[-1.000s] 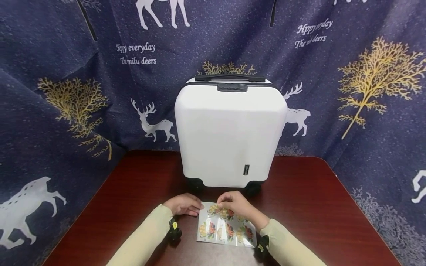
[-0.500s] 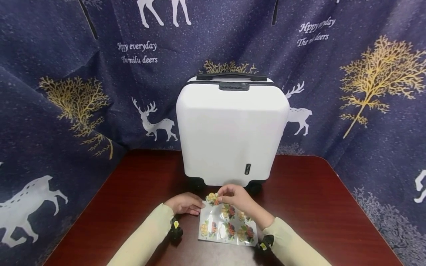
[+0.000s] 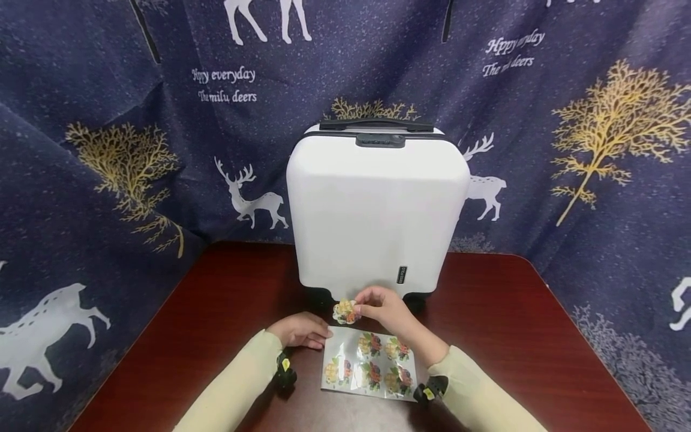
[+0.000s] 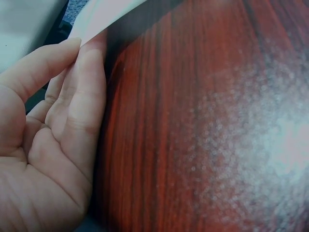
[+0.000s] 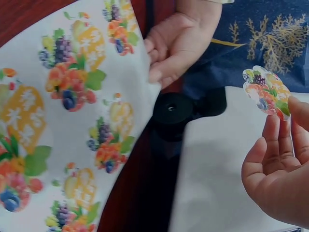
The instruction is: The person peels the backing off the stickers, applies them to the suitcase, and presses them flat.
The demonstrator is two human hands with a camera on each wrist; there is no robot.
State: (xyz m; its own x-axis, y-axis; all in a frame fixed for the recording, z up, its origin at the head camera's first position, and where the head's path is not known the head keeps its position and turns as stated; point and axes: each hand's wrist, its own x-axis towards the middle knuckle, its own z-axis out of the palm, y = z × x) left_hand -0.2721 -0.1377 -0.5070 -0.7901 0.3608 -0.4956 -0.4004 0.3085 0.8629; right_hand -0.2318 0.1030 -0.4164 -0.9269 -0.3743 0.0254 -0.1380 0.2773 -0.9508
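Note:
My left hand [image 3: 301,331] pinches the upper left corner of a glossy white sticker sheet [image 3: 342,345] between thumb and fingers. In the left wrist view the sheet's edge [image 4: 108,14] rises from that pinch. Several printed fruit clusters show on the sheet in the right wrist view. Above the sheet's top edge, my right hand [image 3: 384,310] holds a peeled fruit sticker [image 3: 345,312] by its right side, thumb against fingers. The sticker has a scalloped white border with yellow, red, purple and green fruit, and in the right wrist view it is apart from the sheet.
A white hard-shell suitcase [image 3: 378,222] stands upright behind the hands, with black wheels, a small dark label [image 3: 402,275] and a combination lock [image 3: 380,140]. Under it is a dark red wooden table [image 3: 496,342]. A blue cloth [image 3: 237,132] with deer and trees hangs behind.
My right hand has peeled a fruit sticker off the sheet's top left and lifted it away toward the suitcase, leaving a bare patch. My left hand keeps its place at the corner.

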